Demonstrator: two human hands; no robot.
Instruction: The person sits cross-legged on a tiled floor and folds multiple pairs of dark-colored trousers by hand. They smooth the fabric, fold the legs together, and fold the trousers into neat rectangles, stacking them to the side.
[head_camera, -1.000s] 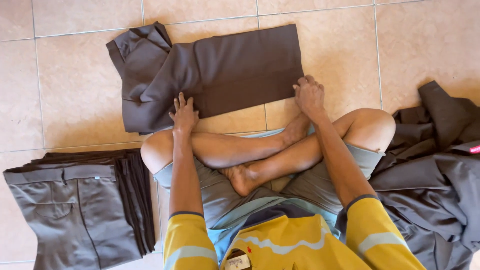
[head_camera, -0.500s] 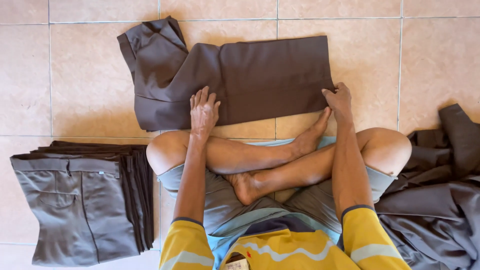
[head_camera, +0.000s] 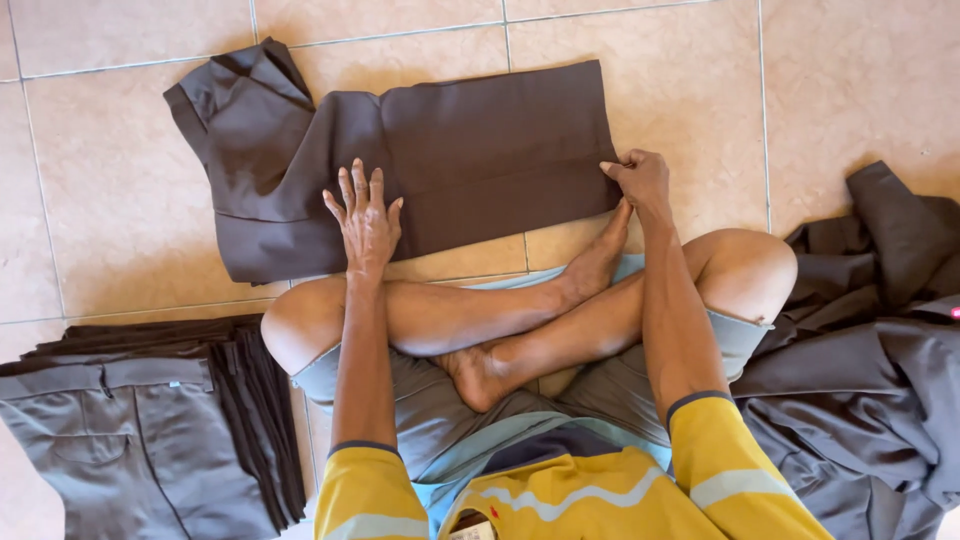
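On floor tiles (head_camera: 120, 200), left hand (head_camera: 366, 220) presses flat and right hand (head_camera: 638, 180) pinches brown trousers (head_camera: 480, 150), beside folded stack (head_camera: 150, 430).

Dark brown folded trousers (head_camera: 480, 150): matt woven cloth, smooth. Beige tiled floor (head_camera: 120, 200): ceramic, slight sheen, grout lines. Grey folded trouser stack (head_camera: 130, 430) near left: matt cloth, stitched seams.

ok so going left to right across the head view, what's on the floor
stack of folded grey trousers → left hand, flat on the spread brown trousers → right hand, pinching their right edge → heap of dark garments
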